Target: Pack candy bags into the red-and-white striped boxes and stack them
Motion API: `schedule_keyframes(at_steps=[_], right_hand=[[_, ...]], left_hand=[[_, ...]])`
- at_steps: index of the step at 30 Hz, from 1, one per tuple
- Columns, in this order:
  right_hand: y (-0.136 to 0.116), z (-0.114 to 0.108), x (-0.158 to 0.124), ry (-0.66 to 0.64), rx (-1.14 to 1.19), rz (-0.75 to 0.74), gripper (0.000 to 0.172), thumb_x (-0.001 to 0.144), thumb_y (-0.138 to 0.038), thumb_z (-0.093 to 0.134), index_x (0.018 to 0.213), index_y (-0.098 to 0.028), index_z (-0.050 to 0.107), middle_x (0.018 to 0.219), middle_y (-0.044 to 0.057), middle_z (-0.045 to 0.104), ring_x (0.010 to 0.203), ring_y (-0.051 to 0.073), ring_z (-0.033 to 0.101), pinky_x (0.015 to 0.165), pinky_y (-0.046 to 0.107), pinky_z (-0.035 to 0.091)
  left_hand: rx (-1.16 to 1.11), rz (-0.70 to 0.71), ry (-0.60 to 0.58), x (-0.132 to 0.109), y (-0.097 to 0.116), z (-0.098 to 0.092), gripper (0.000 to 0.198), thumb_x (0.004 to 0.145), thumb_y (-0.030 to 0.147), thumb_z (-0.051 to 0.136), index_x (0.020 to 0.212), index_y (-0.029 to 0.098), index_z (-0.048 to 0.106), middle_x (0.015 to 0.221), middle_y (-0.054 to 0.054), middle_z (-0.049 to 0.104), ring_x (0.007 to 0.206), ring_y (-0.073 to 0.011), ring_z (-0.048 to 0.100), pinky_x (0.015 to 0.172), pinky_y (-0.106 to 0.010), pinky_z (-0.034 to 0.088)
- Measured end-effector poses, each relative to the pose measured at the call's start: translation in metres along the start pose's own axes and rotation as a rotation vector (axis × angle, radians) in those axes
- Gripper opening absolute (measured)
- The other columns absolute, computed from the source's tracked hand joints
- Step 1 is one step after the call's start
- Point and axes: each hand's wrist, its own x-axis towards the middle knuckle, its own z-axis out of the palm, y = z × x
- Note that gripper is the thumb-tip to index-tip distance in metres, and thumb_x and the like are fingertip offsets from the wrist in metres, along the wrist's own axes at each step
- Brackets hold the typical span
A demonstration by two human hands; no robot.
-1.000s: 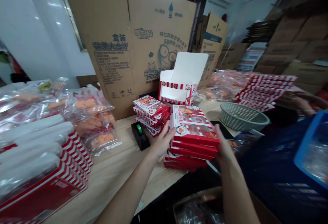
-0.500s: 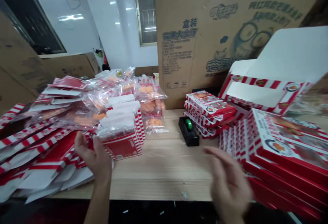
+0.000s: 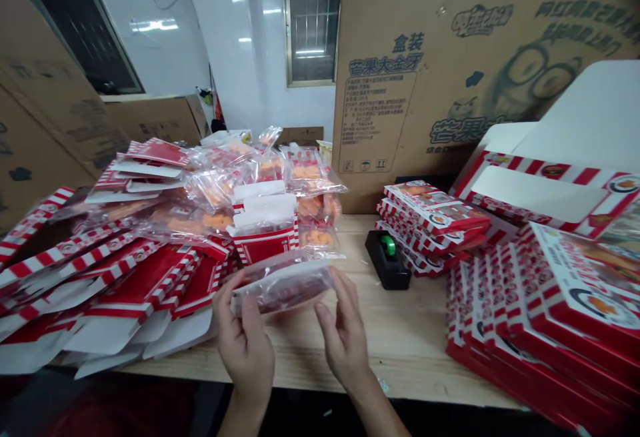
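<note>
- Our left hand (image 3: 249,340) is clamped on the left end of an open pack (image 3: 295,286); our right hand (image 3: 347,338) has its fingers along the right end, thumb spread away, and we cannot tell whether it grips.
- From the head view, the pack sits tilted between our 2 hands, above the worktop (image 3: 415,354).
- We judge it light: thin card that would crease if squeezed, and slick clear film that may slide. Its 2 short ends look the safest hold.
- Just behind, upright boxes (image 3: 267,244) crowd its far edge; we cannot tell if they touch. Clear bags (image 3: 313,170) lie heaped beyond.
- On our left, overlapping red-and-white cartons (image 3: 130,282) leave little room.
- On our right, a tape dispenser (image 3: 389,269) stands apart, near a small box pile (image 3: 433,214); a larger box stack (image 3: 500,320) blocks that side.
</note>
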Motion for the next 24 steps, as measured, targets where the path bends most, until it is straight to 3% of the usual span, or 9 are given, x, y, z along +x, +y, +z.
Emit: schedule_keyframes(at_steps=[3, 5, 8, 11, 13, 15, 18, 21, 24], right_hand=[[-0.005, -0.027, -0.001, 0.057, -0.049, -0.03, 0.047, 0.085, -0.013, 0.051, 0.128, -0.031, 0.048, 0.12, 0.007, 0.054, 0.112, 0.021, 0.052, 0.089, 0.035, 0.047], [-0.006, -0.041, 0.001, 0.053, -0.081, -0.019, 0.035, 0.084, -0.013, 0.051, 0.115, -0.028, 0.059, 0.108, 0.008, 0.059, 0.102, 0.021, 0.057, 0.082, 0.034, 0.049], [-0.004, -0.052, 0.007, 0.045, -0.089, -0.012, 0.014, 0.084, -0.016, 0.051, 0.086, -0.023, 0.064, 0.091, 0.005, 0.062, 0.086, 0.019, 0.059, 0.072, 0.03, 0.048], [-0.005, -0.052, 0.013, 0.04, -0.076, 0.024, 0.025, 0.085, -0.019, 0.049, 0.06, -0.02, 0.051, 0.066, 0.0, 0.053, 0.065, 0.014, 0.053, 0.06, 0.025, 0.042], [-0.01, -0.049, 0.015, 0.078, -0.046, 0.089, 0.022, 0.085, -0.02, 0.05, 0.062, -0.021, 0.05, 0.063, -0.002, 0.05, 0.061, 0.013, 0.051, 0.058, 0.023, 0.042], [-0.016, -0.046, 0.014, 0.139, 0.051, 0.172, 0.004, 0.084, -0.02, 0.051, 0.085, -0.023, 0.055, 0.074, -0.001, 0.057, 0.068, 0.013, 0.056, 0.062, 0.023, 0.045], [-0.024, -0.046, 0.012, 0.138, 0.254, 0.298, 0.033, 0.086, -0.021, 0.051, 0.118, -0.027, 0.044, 0.095, 0.002, 0.065, 0.082, 0.014, 0.063, 0.073, 0.025, 0.05], [-0.027, -0.049, 0.01, 0.088, 0.298, 0.332, 0.021, 0.087, -0.022, 0.05, 0.107, -0.024, 0.057, 0.099, 0.006, 0.068, 0.091, 0.017, 0.064, 0.08, 0.029, 0.051], [-0.028, -0.049, 0.01, 0.127, 0.278, 0.245, 0.015, 0.086, -0.018, 0.052, 0.089, -0.024, 0.065, 0.098, 0.004, 0.069, 0.096, 0.018, 0.063, 0.084, 0.032, 0.05]], left_hand=[[-0.081, -0.138, -0.236, -0.006, 0.014, -0.001, 0.021, 0.083, 0.024, 0.049, 0.101, 0.021, 0.061, 0.096, -0.002, 0.066, 0.087, -0.0163, 0.061, 0.075, -0.024, 0.048], [-0.122, -0.159, -0.364, -0.006, 0.017, 0.003, 0.021, 0.08, 0.017, 0.047, 0.094, 0.021, 0.062, 0.091, 0.0, 0.068, 0.085, -0.0161, 0.063, 0.074, -0.024, 0.049], [-0.119, -0.024, -0.45, -0.006, 0.015, 0.015, 0.03, 0.078, 0.009, 0.041, 0.096, 0.021, 0.062, 0.098, 0.0, 0.067, 0.097, -0.016, 0.061, 0.085, -0.025, 0.047], [-0.065, 0.136, -0.438, -0.006, 0.008, 0.025, 0.035, 0.076, 0.005, 0.039, 0.1, 0.02, 0.06, 0.102, -0.002, 0.064, 0.1, -0.0163, 0.059, 0.092, -0.028, 0.044], [-0.096, 0.15, -0.432, -0.008, 0.004, 0.026, 0.035, 0.079, 0.005, 0.04, 0.104, 0.02, 0.058, 0.106, -0.003, 0.063, 0.104, -0.0171, 0.057, 0.095, -0.031, 0.042], [-0.217, 0.113, -0.461, -0.011, 0.001, 0.022, 0.035, 0.084, 0.009, 0.041, 0.114, 0.021, 0.054, 0.114, -0.005, 0.061, 0.11, -0.0187, 0.055, 0.098, -0.034, 0.041], [-0.36, 0.098, -0.573, -0.01, -0.005, 0.01, 0.039, 0.09, 0.014, 0.036, 0.128, 0.022, 0.044, 0.123, -0.008, 0.058, 0.115, -0.0202, 0.053, 0.098, -0.037, 0.041], [-0.253, 0.272, -0.694, 0.009, -0.016, 0.006, 0.04, 0.091, 0.016, 0.036, 0.13, 0.021, 0.043, 0.123, -0.008, 0.06, 0.12, -0.02, 0.049, 0.105, -0.04, 0.034], [-0.077, 0.524, -0.677, 0.041, -0.041, 0.019, 0.038, 0.09, 0.021, 0.037, 0.126, 0.021, 0.048, 0.117, -0.007, 0.064, 0.121, -0.0212, 0.049, 0.112, -0.048, 0.015]])
